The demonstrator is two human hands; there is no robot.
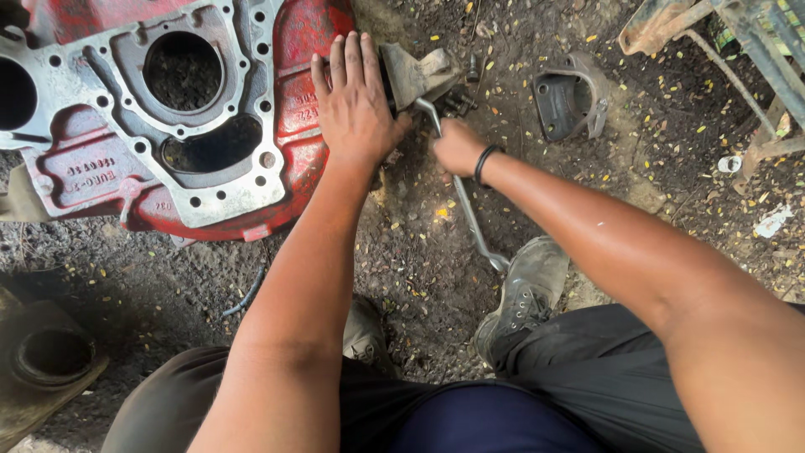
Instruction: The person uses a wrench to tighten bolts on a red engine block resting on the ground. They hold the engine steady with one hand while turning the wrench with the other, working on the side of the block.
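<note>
Fingers (pixel 344 71) of left hand (pixel 356 105) lie flat and slightly spread, pressing on the rim of the large red-painted cast-metal housing (pixel 302 50) w/ bare grey machined face. Right hand (pixel 457 147) is clenched around the long bent silver steel wrench (pixel 465 210), head set at the grey metal bracket (pixel 417 74) on the housing's right edge. Judgement: bracket still mounted, fastener work in progress; a second grey bracket (pixel 570 105) lies apart on dirt. Handle sweep: open ground to the right, worn grey shoe (pixel 524 294) near the handle end.

Soft, even daylight; faint shadows under the arms; slight wide-angle stretch at the edges; focus sharp throughout
</note>
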